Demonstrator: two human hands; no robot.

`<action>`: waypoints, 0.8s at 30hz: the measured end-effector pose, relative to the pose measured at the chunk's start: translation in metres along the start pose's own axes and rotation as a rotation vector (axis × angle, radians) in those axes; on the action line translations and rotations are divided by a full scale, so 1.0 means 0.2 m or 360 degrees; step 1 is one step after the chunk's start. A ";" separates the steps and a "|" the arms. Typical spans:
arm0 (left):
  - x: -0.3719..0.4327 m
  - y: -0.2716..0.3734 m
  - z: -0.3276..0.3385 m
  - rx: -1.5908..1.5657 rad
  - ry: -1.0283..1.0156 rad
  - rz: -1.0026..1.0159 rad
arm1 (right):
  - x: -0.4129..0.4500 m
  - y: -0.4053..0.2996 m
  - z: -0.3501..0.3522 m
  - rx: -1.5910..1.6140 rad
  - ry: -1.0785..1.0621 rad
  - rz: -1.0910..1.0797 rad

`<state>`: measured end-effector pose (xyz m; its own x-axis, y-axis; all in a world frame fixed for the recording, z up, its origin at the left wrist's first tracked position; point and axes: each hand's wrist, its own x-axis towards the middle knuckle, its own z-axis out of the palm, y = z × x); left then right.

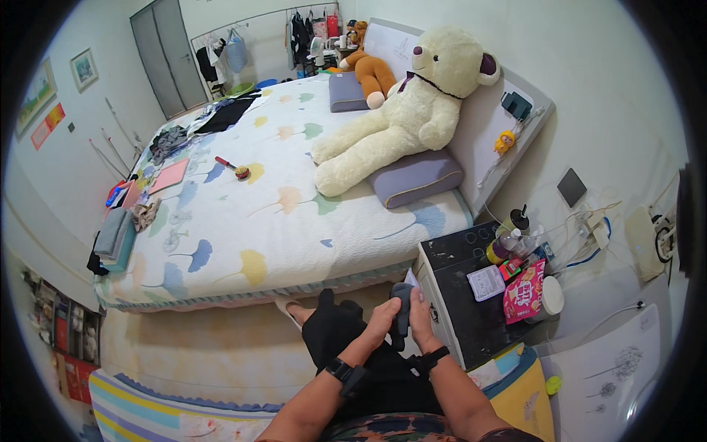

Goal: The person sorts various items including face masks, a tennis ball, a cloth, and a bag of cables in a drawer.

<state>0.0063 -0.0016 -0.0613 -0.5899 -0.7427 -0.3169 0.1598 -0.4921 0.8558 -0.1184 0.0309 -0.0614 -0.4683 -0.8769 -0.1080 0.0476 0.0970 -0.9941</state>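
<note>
My left hand (385,319) and my right hand (421,319) hold a small bundle of dark grey cloth (402,309) between them, above my lap. The fingers of both hands are closed on it, and part of it hangs down between my wrists. What the cloth is, I cannot tell. Something pale and pointed (411,278) shows just beyond the cloth, by the nightstand's edge. Black cloth (381,381) covers my legs beneath both hands. A dark band is on each wrist.
A black-topped nightstand (458,326) with bottles, a pink snack bag (523,293) and a white-lidded jar (552,295) stands at right. Ahead is a bed (298,237) with a large cream teddy bear (409,121), a hairbrush (241,172), folded cloths (115,235) and loose clothes (168,145). Cables hang by the wall.
</note>
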 end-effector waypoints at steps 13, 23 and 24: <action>0.01 0.05 0.08 -0.0734 0.0112 -0.0374 | 0.04 -0.16 -0.43 0.1127 0.0731 -0.0023; 0.04 0.00 0.07 -0.0982 0.0051 -0.0316 | -0.11 0.02 -0.21 0.1111 0.0412 0.0364; 0.03 0.01 0.07 -0.0970 -0.0003 -0.0300 | -0.12 0.03 -0.19 0.1135 0.0473 0.0342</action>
<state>-0.0075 0.0003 -0.0563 -0.6531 -0.6178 -0.4380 0.4746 -0.7845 0.3991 -0.1399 0.0710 -0.0654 -0.5952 -0.7016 -0.3918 0.6691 -0.1627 -0.7251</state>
